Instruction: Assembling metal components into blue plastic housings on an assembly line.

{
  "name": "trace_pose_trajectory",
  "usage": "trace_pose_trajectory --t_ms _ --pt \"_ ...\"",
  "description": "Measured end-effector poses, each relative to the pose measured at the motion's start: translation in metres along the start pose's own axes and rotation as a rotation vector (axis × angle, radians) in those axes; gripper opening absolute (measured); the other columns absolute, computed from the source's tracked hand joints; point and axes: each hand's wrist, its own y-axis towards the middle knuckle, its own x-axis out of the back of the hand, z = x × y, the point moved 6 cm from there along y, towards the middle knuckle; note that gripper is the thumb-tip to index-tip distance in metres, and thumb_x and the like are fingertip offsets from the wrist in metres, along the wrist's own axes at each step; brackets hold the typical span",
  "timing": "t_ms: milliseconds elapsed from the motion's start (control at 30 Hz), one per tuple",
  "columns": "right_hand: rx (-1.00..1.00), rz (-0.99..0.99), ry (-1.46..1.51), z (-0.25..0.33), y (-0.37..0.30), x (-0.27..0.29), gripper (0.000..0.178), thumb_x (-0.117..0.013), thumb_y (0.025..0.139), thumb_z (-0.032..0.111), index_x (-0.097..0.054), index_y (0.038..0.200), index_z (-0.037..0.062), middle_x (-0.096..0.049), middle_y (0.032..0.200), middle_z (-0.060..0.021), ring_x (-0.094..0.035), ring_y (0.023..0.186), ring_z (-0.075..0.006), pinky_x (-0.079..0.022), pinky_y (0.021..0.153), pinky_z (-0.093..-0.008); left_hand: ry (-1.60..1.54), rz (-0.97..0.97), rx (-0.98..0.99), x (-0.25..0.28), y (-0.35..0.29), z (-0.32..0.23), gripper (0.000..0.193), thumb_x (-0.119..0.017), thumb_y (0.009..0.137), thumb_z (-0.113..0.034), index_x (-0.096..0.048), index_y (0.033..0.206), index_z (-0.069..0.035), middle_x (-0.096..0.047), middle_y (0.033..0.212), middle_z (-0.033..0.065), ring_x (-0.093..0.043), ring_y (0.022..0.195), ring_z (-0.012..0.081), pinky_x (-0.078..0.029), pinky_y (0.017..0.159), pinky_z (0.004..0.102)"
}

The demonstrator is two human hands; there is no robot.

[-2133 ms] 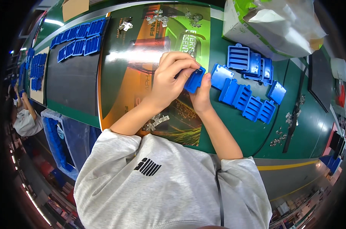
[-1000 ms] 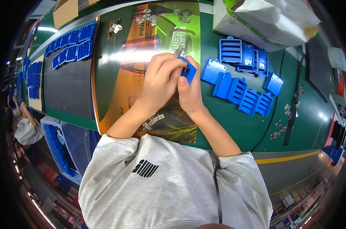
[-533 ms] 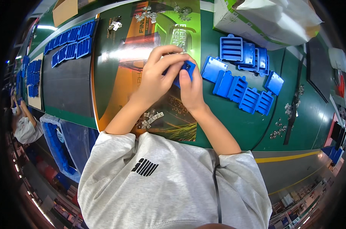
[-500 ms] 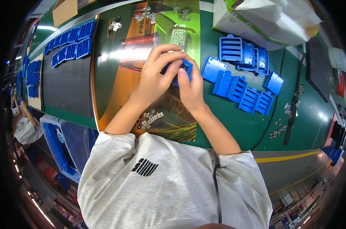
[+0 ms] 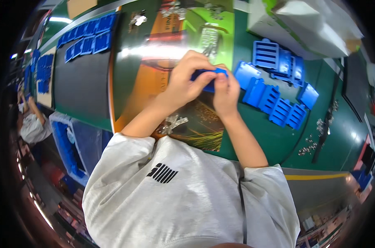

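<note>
Over the printed sheet (image 5: 131,91) on the table, both my hands are closed on one blue plastic part (image 5: 221,72). My left hand (image 5: 187,78) wraps its left side, thumb along the near edge. My right hand (image 5: 226,96) pinches the right end with thumb and fingers. Most of the part is hidden by fingers, so its slots cannot be made out. Small metal clips (image 5: 173,123) lie in a pile near my left forearm. Just right of my right hand are several loose blue slotted parts (image 5: 270,98).
Rows of blue parts (image 5: 88,44) line the far end of a black mat (image 5: 88,74) at left. A white bag (image 5: 315,25) stands at the back right. Tiny metal pieces (image 5: 307,149) lie by a black strap (image 5: 321,138). Another person (image 5: 34,126) sits far left.
The whole view has shifted, with table things now lying further right. My hands still hold the blue part, which has turned so a narrow edge shows between my thumbs.
</note>
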Motion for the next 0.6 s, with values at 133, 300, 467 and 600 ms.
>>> trace_pose_trajectory --t_ms 133,300,467,600 --pt "-0.029 -0.004 -0.044 0.004 -0.001 0.002 0.034 -0.049 0.095 0.028 -0.055 0.084 -0.0033 -0.052 0.076 -0.0058 -0.047 0.07 -0.0127 -0.039 0.063 -0.0254 -0.045 0.018 0.014 -0.003 -0.002 0.003 0.016 -0.062 0.087 -0.013 -0.054 0.096 -0.002 -0.057 0.093 0.0119 -0.054 0.082 0.0213 -0.044 0.074 0.0302" --pt "-0.167 -0.044 -0.012 -0.004 0.0 0.008 0.038 -0.046 0.096 0.033 -0.054 0.081 -0.0008 -0.048 0.073 -0.0007 -0.042 0.07 -0.0085 -0.036 0.062 -0.0231 0.01 0.059 0.166 0.009 0.004 0.015 0.015 -0.053 0.089 -0.012 -0.054 0.1 -0.002 -0.055 0.092 0.0128 -0.055 0.088 0.024 -0.045 0.079 0.0341" --pt "-0.33 -0.036 0.197 -0.013 0.002 0.004 0.04 -0.045 0.097 0.037 -0.053 0.086 -0.0012 -0.052 0.07 -0.0032 -0.051 0.063 -0.0098 -0.043 0.058 -0.0229 0.451 -0.348 0.558 0.148 0.025 0.072 0.02 -0.059 0.088 -0.017 -0.063 0.099 -0.002 -0.065 0.085 0.0056 -0.059 0.075 0.0115 -0.046 0.067 0.0242" --pt "-0.353 0.024 0.37 -0.011 0.005 -0.002 0.045 -0.043 0.097 0.039 -0.052 0.099 -0.0049 -0.062 0.078 -0.0128 -0.063 0.062 -0.0186 -0.053 0.054 -0.0279 0.832 -0.29 0.386 0.181 0.029 0.099 0.019 -0.064 0.084 -0.018 -0.068 0.097 -0.004 -0.063 0.083 0.0052 -0.055 0.066 0.01 -0.046 0.063 0.0253"
